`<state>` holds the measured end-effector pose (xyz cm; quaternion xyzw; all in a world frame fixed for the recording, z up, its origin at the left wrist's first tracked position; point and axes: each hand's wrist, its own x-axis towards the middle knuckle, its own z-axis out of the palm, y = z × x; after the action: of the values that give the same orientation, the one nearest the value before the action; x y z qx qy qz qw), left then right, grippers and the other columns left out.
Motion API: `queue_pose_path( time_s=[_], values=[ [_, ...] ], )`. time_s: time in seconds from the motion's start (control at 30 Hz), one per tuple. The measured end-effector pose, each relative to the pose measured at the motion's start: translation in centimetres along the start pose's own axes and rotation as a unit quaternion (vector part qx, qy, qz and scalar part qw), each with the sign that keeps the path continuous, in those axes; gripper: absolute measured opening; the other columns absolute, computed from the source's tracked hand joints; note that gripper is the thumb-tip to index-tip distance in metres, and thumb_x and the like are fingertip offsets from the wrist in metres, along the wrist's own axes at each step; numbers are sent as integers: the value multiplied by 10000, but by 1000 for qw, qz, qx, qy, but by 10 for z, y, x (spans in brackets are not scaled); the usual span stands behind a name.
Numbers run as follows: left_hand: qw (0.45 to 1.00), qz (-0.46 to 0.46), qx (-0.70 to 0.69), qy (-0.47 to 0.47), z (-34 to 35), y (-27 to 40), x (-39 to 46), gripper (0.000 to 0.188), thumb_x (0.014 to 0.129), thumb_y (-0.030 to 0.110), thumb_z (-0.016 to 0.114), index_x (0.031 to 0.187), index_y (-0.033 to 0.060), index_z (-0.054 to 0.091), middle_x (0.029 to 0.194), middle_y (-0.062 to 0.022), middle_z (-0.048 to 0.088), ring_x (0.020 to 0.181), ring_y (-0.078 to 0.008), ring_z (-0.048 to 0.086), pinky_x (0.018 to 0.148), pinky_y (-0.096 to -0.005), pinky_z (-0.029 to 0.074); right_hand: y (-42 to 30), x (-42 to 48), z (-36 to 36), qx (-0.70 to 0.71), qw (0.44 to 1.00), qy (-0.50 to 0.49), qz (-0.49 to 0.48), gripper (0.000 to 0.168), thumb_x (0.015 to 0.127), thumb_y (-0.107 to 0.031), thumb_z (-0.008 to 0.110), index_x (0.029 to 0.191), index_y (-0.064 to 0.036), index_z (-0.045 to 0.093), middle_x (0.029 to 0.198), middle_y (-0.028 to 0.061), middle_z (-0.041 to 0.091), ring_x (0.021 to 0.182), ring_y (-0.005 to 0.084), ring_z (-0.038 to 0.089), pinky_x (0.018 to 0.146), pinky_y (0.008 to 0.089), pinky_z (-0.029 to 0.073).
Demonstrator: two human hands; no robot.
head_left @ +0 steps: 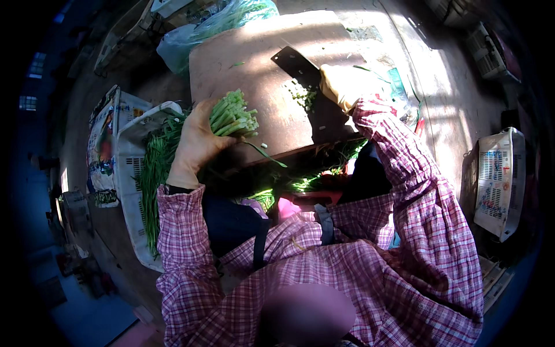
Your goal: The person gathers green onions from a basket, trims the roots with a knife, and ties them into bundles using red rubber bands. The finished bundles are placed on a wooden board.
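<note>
My left hand (193, 139) is closed around a thick bunch of green leafy stalks (234, 115) at the left edge of a wooden chopping board (256, 56). The pale cut ends point right over the board, while long leaves hang to the left. In my right hand (340, 86) is a cleaver (295, 63), its dark broad blade reaching left above the board's right part. Short chopped stalk pieces (302, 94) lie beneath and beside the blade. One loose green leaf (264, 154) hangs over the board's near edge.
A white plastic crate (130, 191) of long green leaves stands at my left. Beyond the board lies a clear plastic bag (177, 47) with greens. Another white crate (498, 182) rests on the floor at right. Leafy scraps (303, 184) lie below the board's near edge.
</note>
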<state>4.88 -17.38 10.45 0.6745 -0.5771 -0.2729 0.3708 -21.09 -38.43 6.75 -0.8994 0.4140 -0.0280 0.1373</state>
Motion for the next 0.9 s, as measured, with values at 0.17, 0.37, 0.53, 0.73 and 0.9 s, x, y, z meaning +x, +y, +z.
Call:
queue_pose_path(
  time_s=[0.17, 0.37, 0.53, 0.73, 0.9],
  values=[
    [997, -49, -57, 18, 6, 8, 24, 797, 532, 56, 931, 1247, 20, 582, 1182, -108, 623, 1093, -233, 606, 971, -340, 480, -47, -83, 4, -13, 995, 28, -99, 139, 847, -130, 557, 793, -52, 658, 804, 191, 660, 772, 323, 666, 723, 416, 522],
    [974, -24, 226, 3, 34, -7, 48, 831, 612, 125, 915, 1339, 60, 516, 1219, -140, 620, 1091, -275, 610, 963, -358, 487, -8, -67, -25, -86, 983, 114, -113, 93, 838, -142, 655, 876, -63, 687, 818, 140, 674, 777, 313, 667, 690, 399, 529],
    [949, 144, 261, 102, 53, -1, 38, 444, 679, 168, 844, 1079, 61, 682, 1027, -155, 679, 946, -348, 644, 824, -409, 519, 1, -60, 15, 95, 981, 160, -47, 210, 876, -205, 687, 1064, -113, 697, 929, 91, 712, 793, 250, 676, 702, 353, 532],
    [937, 107, 313, 115, 66, -3, 22, 338, 689, 71, 799, 1016, 74, 710, 1008, -142, 685, 931, -350, 646, 802, -419, 520, -47, -36, 54, 366, 926, 60, 66, 242, 891, -259, 674, 1059, -85, 690, 920, 109, 723, 822, 244, 685, 744, 353, 536],
    [939, 79, 295, 159, 75, -24, 28, 586, 657, 108, 831, 1209, 93, 635, 1116, -133, 659, 1063, -346, 609, 937, -415, 480, -90, -10, 72, 368, 923, 54, 97, 315, 794, -286, 753, 987, -47, 682, 890, 179, 712, 844, 328, 697, 768, 398, 547]
  ],
)
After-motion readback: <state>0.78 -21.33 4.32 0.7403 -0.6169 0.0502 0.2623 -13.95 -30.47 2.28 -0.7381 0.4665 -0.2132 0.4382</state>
